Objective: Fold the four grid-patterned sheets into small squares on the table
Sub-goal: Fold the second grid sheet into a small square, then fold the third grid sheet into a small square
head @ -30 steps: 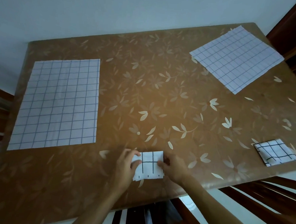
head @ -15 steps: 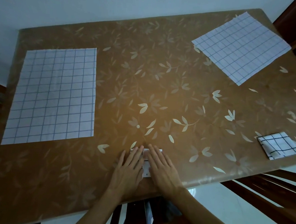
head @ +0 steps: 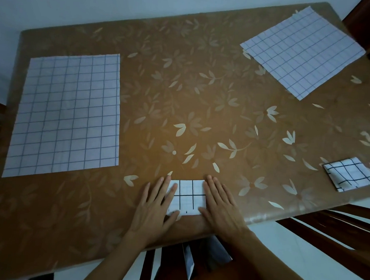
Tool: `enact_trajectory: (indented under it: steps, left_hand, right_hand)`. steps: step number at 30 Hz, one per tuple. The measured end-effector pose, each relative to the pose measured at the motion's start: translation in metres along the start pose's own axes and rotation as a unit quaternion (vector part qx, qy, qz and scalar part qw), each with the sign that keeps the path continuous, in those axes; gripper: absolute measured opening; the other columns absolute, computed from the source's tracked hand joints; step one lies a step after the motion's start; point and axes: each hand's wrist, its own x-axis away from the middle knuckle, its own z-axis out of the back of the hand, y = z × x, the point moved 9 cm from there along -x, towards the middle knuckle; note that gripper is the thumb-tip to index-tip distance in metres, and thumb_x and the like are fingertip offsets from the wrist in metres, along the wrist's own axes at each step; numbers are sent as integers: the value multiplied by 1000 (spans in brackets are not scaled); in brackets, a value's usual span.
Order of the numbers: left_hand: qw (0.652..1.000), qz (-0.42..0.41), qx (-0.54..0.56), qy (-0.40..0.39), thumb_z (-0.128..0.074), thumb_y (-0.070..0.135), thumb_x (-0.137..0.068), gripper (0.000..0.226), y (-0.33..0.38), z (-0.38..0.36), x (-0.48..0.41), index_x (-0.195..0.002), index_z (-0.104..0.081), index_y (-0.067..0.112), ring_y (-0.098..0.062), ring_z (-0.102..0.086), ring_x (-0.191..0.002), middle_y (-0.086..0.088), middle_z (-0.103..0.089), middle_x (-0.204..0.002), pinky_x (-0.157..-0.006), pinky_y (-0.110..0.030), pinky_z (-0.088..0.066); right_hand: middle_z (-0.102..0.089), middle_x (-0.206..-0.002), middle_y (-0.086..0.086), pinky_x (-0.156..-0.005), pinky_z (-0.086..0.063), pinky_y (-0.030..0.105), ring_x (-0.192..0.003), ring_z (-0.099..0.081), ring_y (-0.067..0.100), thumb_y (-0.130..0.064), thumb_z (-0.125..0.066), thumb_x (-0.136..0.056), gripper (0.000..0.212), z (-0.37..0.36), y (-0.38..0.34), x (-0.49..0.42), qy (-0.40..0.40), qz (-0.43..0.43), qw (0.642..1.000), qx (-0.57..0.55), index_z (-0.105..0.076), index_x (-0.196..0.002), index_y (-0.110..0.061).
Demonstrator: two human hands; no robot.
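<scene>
A small folded grid sheet [head: 188, 196] lies near the table's front edge. My left hand [head: 155, 207] rests flat on its left side and my right hand [head: 221, 207] rests flat on its right side, fingers spread. A second folded square [head: 351, 173] sits at the right edge, tilted. One large unfolded grid sheet [head: 66, 113] lies flat on the left. Another unfolded sheet [head: 302, 51] lies turned at an angle at the far right corner.
The brown table [head: 193, 97] has a leaf-patterned cover. Dark wooden chair slats [head: 325, 230] show below the front right edge, and more chair parts [head: 172, 264] sit under the front edge between my arms. A pale wall is behind the table.
My hands, pressed together over the folded sheet half a second ago, have slid apart to its left and right sides, uncovering its middle.
</scene>
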Motion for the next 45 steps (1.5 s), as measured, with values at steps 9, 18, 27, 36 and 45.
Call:
enact_trajectory:
  steps: [9, 18, 27, 36, 45]
  left_hand:
    - [1000, 12, 16, 6, -26, 61, -99, 74, 4, 0, 18, -158, -23, 16, -28, -11, -154, -11, -11, -167, -120, -50, -17]
    - [989, 106, 99, 34, -35, 51, -102, 54, -27, 66, 48, -146, -39, 20, -25, -45, -134, -8, -43, -149, -110, -38, -40]
    - [974, 200, 108, 28, -51, 38, -99, 27, -53, 101, 141, -117, -60, 20, -16, -61, -97, 1, -61, -111, -79, -30, -53]
    - [938, 270, 216, 9, -54, 33, -97, 25, -91, 93, 277, -110, -69, 17, -23, -66, -96, -2, -71, -107, -82, -36, -57]
    - [927, 280, 247, 27, -60, 33, -94, 22, -196, 94, 337, -106, -70, 17, -23, -64, -103, 0, -70, -107, -92, -36, -53]
  right_hand:
    - [-31, -157, 15, -116, -12, 39, -144, -37, 29, -48, -31, -97, 67, 1, -24, -2, -7, 4, 1000, -12, -32, -148, -3]
    - [-48, -145, 4, -102, -43, 37, -125, -50, 25, -25, -43, -100, 40, 80, -47, 1, 3, -16, 994, -104, -50, -139, -19]
    - [-67, -124, 4, -87, -55, 38, -107, -64, 24, -26, -46, -96, 35, 103, -107, 35, -38, 6, 994, -106, -59, -128, -19]
    - [-68, -116, 2, -88, -56, 35, -99, -66, 19, -25, -53, -95, 31, 113, -215, 91, -40, 43, 987, -149, -64, -123, -19]
    - [-71, -113, 1, -86, -58, 35, -96, -67, 18, -25, -53, -94, 31, 116, -343, 71, -21, 66, 986, -149, -64, -123, -19]
